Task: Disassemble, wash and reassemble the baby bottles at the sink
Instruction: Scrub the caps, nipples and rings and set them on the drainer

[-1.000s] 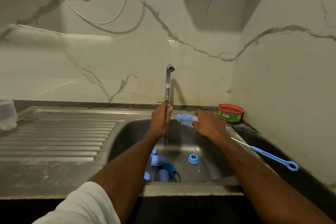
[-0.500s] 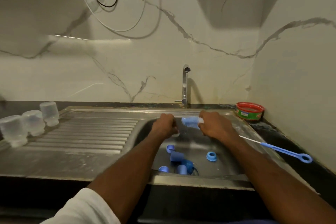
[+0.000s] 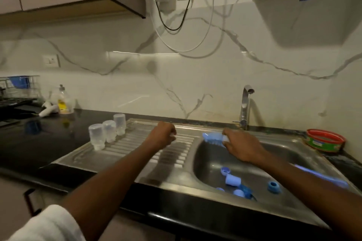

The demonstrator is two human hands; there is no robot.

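Three clear bottle bodies (image 3: 109,131) stand upside down in a row on the steel drainboard (image 3: 137,154). My left hand (image 3: 162,136) hovers over the drainboard just right of them, fist closed, with a small pale piece showing at the fingertips. My right hand (image 3: 242,146) grips the blue bottle brush (image 3: 212,138) at the sink basin's back left rim; its long handle runs blurred along my forearm. Several blue caps and rings lie in the sink (image 3: 199,162): a cylindrical cap (image 3: 232,180), a flat cap (image 3: 225,171) and a ring (image 3: 274,187).
The tap (image 3: 244,107) stands behind the basin, with no water visible. A red-rimmed green tub (image 3: 323,141) sits at the right rim. A dish soap bottle (image 3: 63,101) and a wire rack (image 3: 17,88) are on the black counter far left.
My left hand has moved left from under the tap to above the drainboard. My right hand stays over the basin with the brush. The view has swung left and up.
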